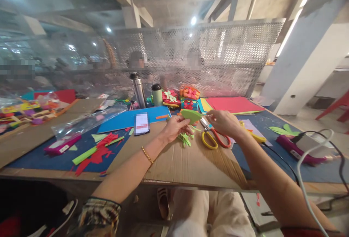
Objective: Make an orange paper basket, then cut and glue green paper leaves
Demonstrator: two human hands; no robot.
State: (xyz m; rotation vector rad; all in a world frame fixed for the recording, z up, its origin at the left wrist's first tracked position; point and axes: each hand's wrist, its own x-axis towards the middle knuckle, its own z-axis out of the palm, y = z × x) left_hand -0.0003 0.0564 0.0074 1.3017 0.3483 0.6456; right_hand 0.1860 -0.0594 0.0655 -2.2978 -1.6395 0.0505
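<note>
My left hand (176, 128) pinches a green leaf-shaped piece of foam or paper (191, 115) above the cardboard. Close to its right tip, my right hand (224, 121) has its fingers bent together; whatever they grip is too small to make out. Scissors with one yellow and one red handle (209, 139) lie on the cardboard (174, 164) under my right hand, blades pointing away. Light green cut strips (185, 140) sit in a small pile below my left hand.
A phone (141, 123) rests by a blue sheet (120, 117). Behind stand a steel flask (139, 91) and green bottle (156, 95). Red scraps (95, 155) lie left, red sheets (231, 105) back right. A yellow glue gun (256, 136) and cables (301, 168) are right.
</note>
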